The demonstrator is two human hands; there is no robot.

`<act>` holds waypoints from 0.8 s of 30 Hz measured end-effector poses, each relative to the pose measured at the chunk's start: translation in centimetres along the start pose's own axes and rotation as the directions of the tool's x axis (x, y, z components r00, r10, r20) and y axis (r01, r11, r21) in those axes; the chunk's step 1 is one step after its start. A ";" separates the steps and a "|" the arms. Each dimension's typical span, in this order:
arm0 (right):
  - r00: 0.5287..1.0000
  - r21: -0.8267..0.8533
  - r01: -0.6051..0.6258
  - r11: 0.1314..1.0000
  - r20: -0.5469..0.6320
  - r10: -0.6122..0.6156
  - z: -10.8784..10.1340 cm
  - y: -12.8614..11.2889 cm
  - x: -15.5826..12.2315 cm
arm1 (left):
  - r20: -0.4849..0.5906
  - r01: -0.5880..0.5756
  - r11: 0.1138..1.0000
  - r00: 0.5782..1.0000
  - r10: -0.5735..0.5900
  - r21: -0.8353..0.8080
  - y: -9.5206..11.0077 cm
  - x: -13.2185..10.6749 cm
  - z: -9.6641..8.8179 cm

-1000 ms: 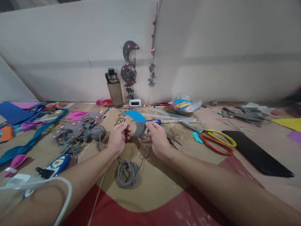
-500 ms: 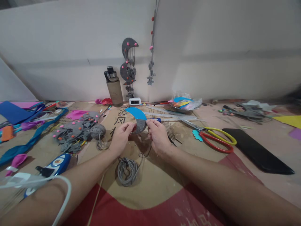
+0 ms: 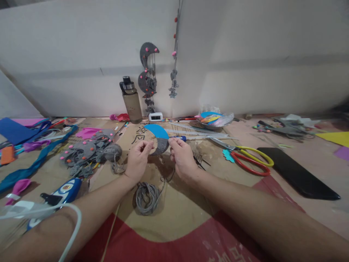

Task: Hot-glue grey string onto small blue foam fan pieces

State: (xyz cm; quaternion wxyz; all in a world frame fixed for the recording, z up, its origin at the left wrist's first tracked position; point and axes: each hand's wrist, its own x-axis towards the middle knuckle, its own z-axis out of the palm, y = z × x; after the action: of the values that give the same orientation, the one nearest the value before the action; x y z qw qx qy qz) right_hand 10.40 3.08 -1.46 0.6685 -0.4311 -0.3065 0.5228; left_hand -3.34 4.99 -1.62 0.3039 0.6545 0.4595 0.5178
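Observation:
In the middle of the head view is a crescent (image 3: 156,131), its upper part flat blue and its lower part wrapped in grey yarn. My right hand (image 3: 184,154) is closed, pinching the crescent's right edge between thumb and finger. Just left of the crescent's lower tip, my left hand (image 3: 139,156) has its thumb and fingers pressed together. Whatever is in that pinch is too small to make out. A strand of grey yarn runs down from under my right hand to a loose coil of yarn (image 3: 147,198) on the cardboard (image 3: 174,229).
Red-and-yellow-handled scissors (image 3: 252,160) and a black slab (image 3: 298,173) lie to the right. Leftward are a grey yarn ball (image 3: 112,152) and decorated grey pieces (image 3: 84,151). A bottle (image 3: 132,100) stands by the wall, where grey crescents (image 3: 147,82) hang. A white cable (image 3: 77,222) crosses my left forearm.
My left hand has shifted slightly left, from the crescent's lower edge to a small gap beside it. My right hand keeps its pinch on the crescent. The view has moved a little.

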 end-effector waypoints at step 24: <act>0.999 -0.054 0.031 0.998 0.012 -0.030 0.1 0.2 -0.4 | 0.031 -0.115 0.992 0.993 0.114 0.055 -0.1 -0.2 0.3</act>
State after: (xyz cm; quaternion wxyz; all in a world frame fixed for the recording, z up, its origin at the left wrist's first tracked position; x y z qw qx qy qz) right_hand 10.09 2.73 -1.58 0.6627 -0.4413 -0.3309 0.5066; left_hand -3.14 4.89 -1.87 0.2614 0.6953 0.4313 0.5121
